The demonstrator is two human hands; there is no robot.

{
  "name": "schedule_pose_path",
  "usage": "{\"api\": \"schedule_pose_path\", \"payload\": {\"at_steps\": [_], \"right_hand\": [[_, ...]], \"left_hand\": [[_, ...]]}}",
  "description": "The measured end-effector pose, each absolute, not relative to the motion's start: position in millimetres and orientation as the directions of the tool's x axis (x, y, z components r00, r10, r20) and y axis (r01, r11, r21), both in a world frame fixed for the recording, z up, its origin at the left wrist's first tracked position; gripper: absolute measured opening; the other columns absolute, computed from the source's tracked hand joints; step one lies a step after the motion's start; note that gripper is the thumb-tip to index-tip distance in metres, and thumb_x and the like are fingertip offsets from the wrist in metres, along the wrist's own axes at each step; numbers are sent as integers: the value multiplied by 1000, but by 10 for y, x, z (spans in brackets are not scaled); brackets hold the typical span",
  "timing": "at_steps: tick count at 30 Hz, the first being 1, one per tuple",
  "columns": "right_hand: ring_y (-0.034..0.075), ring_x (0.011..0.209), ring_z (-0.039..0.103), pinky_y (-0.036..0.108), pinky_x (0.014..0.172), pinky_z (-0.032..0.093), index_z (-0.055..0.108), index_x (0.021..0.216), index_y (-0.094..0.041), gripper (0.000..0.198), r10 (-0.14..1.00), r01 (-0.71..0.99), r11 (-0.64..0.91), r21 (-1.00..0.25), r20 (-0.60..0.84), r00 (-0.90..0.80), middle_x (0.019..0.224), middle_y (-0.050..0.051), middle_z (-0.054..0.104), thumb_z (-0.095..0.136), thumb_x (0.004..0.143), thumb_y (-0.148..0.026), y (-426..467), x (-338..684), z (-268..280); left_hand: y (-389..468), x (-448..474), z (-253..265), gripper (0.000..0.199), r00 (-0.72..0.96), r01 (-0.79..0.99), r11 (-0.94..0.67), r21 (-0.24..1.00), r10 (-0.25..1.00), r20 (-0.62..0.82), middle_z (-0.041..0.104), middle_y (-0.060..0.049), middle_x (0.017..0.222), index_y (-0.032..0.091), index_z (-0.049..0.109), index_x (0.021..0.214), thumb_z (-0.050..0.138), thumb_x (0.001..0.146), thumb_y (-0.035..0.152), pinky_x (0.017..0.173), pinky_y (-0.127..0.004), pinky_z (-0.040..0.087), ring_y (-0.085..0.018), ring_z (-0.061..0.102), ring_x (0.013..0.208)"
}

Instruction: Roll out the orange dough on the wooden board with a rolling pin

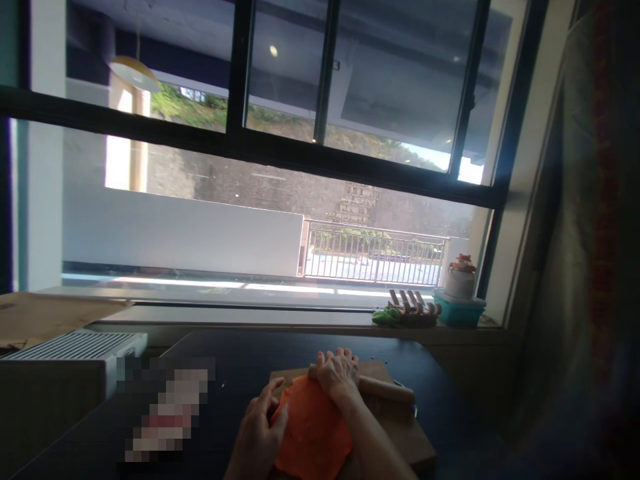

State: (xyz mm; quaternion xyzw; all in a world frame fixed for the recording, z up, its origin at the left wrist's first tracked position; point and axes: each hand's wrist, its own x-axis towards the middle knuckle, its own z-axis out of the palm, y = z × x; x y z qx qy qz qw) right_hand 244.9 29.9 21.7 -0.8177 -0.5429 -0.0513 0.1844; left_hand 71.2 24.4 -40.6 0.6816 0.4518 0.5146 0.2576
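1. Orange dough, a flat soft sheet (313, 427), lies on a rectangular wooden board (400, 433) at the near edge of the dark table (235, 353).
2. The left hand (257, 433) rests on the left edge of the orange sheet, fingers curled and pressing down on it, thumb lying on the dough.
3. The right hand (339, 373) lies over a pale wooden rolling pin (387, 389) at the far edge of the dough; the fingers are bent over the pin and pressed against it, not wrapped right around.
4. The pin lies across the far part of the board, its right end sticking out past the hand towards the board's right edge.
5. A pixelated, blurred patch (167, 407) covers something on the left part of the table; what it is cannot be told.
6. A white slatted appliance (75, 350) stands just beyond the table's left edge, with brown cardboard (45, 313) behind it.
7. On the window sill beyond the table's far edge sit a small green and brown object (406, 312) and, beside it near the sill's right corner, a teal box (459, 312) with a white round container (460, 279) on top.
8. Behind the sill is a large black-framed window (280, 150).
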Motion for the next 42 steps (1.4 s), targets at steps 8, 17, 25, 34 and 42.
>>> {"api": "schedule_pose_path", "payload": {"at_steps": [8, 17, 25, 34, 42], "right_hand": [[29, 116, 49, 43, 101, 31, 67, 109, -20, 43, 851, 931, -251, -265, 398, 343, 119, 11, 62, 31, 95, -40, 17, 2245, 67], [29, 113, 50, 46, 94, 36, 70, 98, -23, 49, 885, 908, -347, -236, 237, 400, 115, 10, 64, 27, 95, -45, 320, 2486, 264], [28, 117, 48, 43, 98, 33, 67, 105, -21, 45, 897, 942, -256, -219, 310, 316, 120, 11, 61, 29, 95, -43, 6, 2316, 159], [28, 114, 51, 41, 92, 38, 70, 98, -21, 47, 877, 910, -329, -253, 275, 393, 116, 13, 62, 29, 96, -43, 376, 2563, 240], [22, 89, 66, 31, 78, 45, 68, 94, -21, 43, 898, 949, -216, -230, 335, 286, 92, 9, 72, 28, 97, -35, 400, 2888, 204]], "left_hand": [[225, 717, -343, 44, 49, 238, -475, 847, 877, 478, 63, 1, 64, 21, 65, 105, 56, 67, 42, 63, -32, 54, -19, 62, 61], [213, 712, -351, 52, 59, 295, -455, 840, 886, 459, 62, -1, 68, 17, 64, 109, 53, 67, 45, 70, -35, 53, -20, 63, 65], [174, 719, -335, 53, 99, 303, -425, 853, 904, 415, 69, -5, 82, 16, 59, 116, 51, 71, 42, 79, -36, 52, -23, 66, 81], [272, 796, 80, 47, 179, 591, -306, 747, 952, 248, 71, -2, 80, 14, 48, 128, 45, 83, 29, 77, -30, 47, -19, 67, 77], [595, 1061, 370, 46, 356, 641, -310, 702, 931, 85, 71, -10, 95, 10, 61, 113, 59, 68, 17, 79, -27, 45, -24, 65, 93]]}}
